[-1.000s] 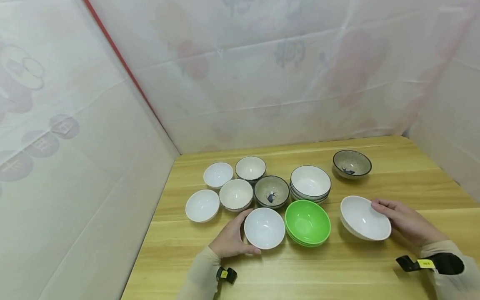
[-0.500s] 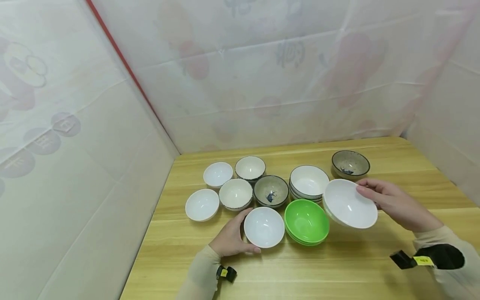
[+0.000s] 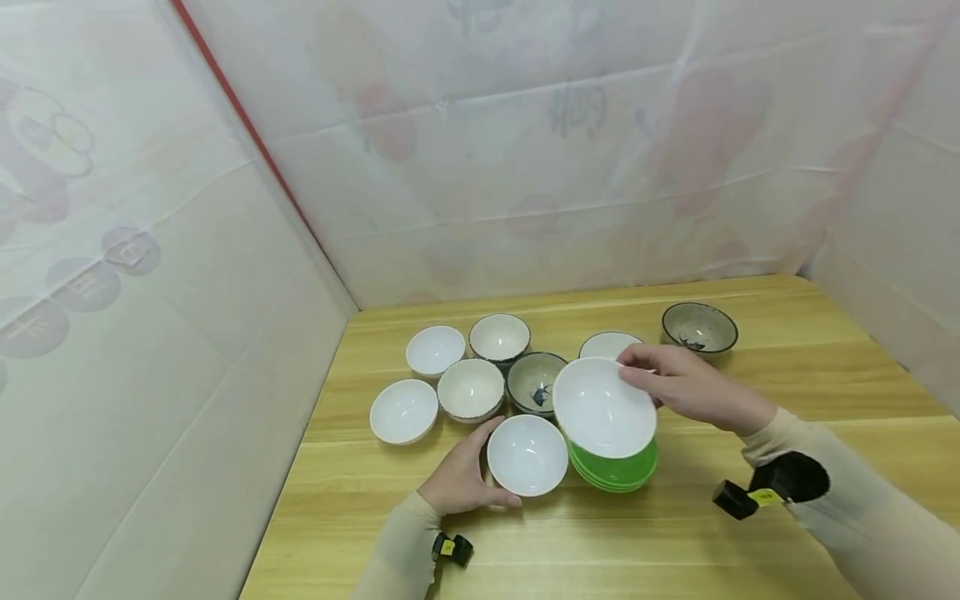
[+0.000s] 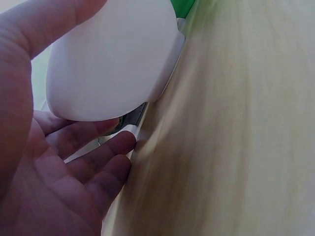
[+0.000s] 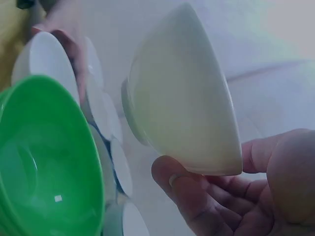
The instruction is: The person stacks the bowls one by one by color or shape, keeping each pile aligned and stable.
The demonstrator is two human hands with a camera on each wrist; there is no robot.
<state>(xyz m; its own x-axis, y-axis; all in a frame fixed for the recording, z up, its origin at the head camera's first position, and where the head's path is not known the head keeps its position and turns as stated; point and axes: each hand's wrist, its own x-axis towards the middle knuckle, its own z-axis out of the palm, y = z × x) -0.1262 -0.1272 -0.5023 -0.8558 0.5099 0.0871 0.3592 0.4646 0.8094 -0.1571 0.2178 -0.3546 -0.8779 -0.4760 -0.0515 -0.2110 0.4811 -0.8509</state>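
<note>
My right hand [image 3: 686, 387] pinches the far rim of a white bowl [image 3: 603, 408] and holds it tilted in the air above the green bowl stack [image 3: 622, 471]. In the right wrist view the same white bowl [image 5: 182, 98] hangs over the green bowls [image 5: 44, 162], gripped by my fingers [image 5: 197, 201]. My left hand [image 3: 461, 479] cups the left side of another white bowl [image 3: 527, 454] that stands on the wooden table [image 3: 675, 533]. Seen from the left wrist, that bowl [image 4: 113, 59] lies against my thumb and fingers [image 4: 88, 147].
Several more bowls stand behind: white ones [image 3: 403, 410] [image 3: 436, 350], cream ones [image 3: 471, 389] [image 3: 500, 337], a speckled fish bowl [image 3: 532, 382], a white stack [image 3: 606, 344] partly hidden, and a speckled bowl [image 3: 699, 327] far right. Plastic-sheet walls [image 3: 187, 292] close in the left and back.
My right hand lifted the white bowl from the table at the right and carried it left, now over the green stack. The left hand and its bowl stayed put.
</note>
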